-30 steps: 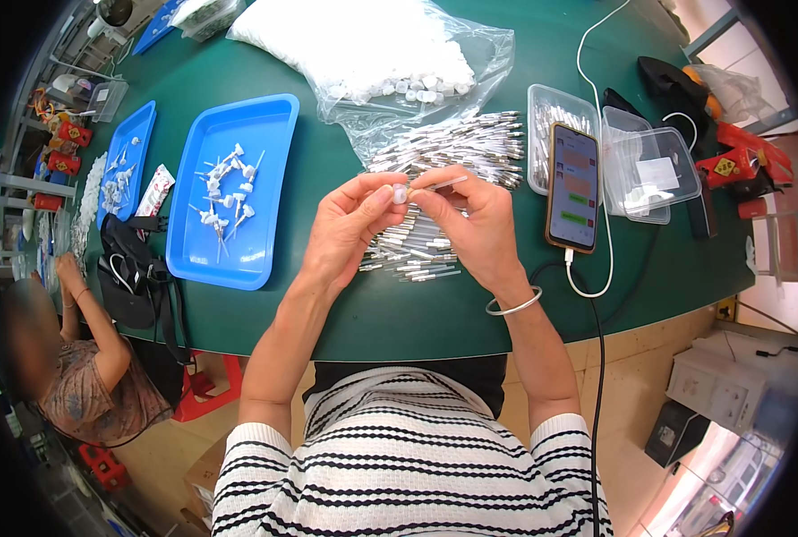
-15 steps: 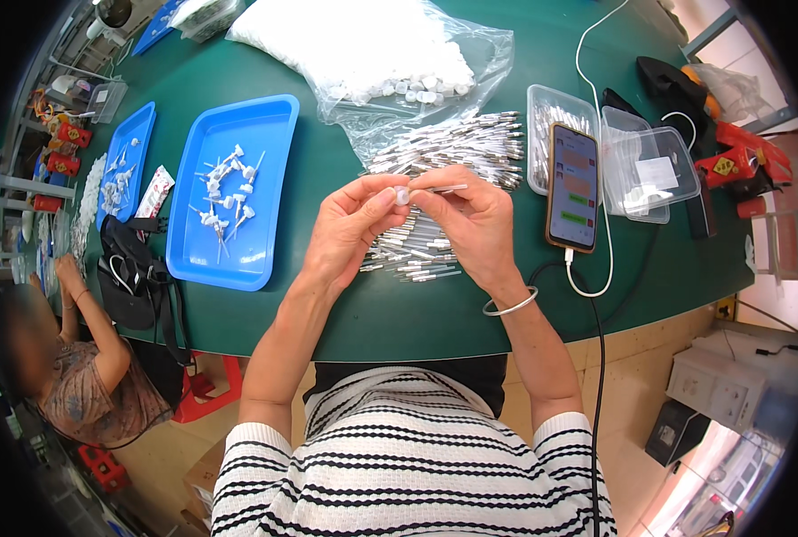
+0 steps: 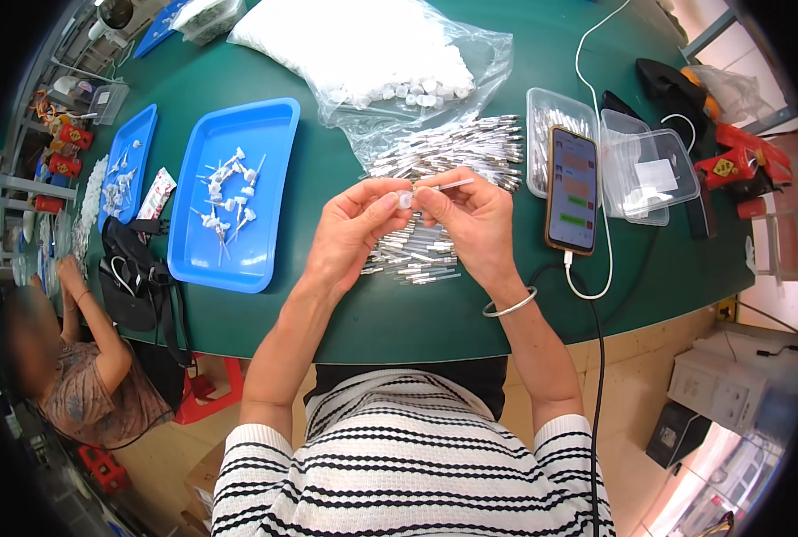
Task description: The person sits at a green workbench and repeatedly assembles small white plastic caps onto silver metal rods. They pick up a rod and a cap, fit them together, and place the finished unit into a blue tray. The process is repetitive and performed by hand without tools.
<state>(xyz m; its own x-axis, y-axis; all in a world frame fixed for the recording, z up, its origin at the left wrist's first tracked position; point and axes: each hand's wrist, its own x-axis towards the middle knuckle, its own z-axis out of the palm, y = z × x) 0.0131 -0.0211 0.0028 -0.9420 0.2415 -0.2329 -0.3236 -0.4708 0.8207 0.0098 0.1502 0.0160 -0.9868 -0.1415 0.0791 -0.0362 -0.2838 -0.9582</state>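
Note:
My left hand (image 3: 352, 231) pinches a small white plastic cap (image 3: 404, 200) between thumb and fingertips. Opposite it, my right hand (image 3: 469, 219) is closed on a thin white tube (image 3: 455, 185), whose free end points up and right past the fingers. The tube's other end is at the cap; whether it sits inside is hidden by the fingertips. Beneath and beyond both hands lies a loose pile of thin white tubes with metal ends (image 3: 470, 148). Farther back, a clear plastic bag (image 3: 497, 54) spills many white caps (image 3: 426, 89).
To the left, a blue tray (image 3: 184, 224) holds several capped tubes; another blue tray (image 3: 148, 134) stands beyond it. A black bag (image 3: 126, 277) lies near a seated person (image 3: 85, 376). On the right are a charging phone (image 3: 571, 192), clear boxes (image 3: 658, 170) and cables.
The cap and tube have been brought slightly closer together, and the tube's free end now tilts up a little more. Both hands otherwise keep nearly the same place.

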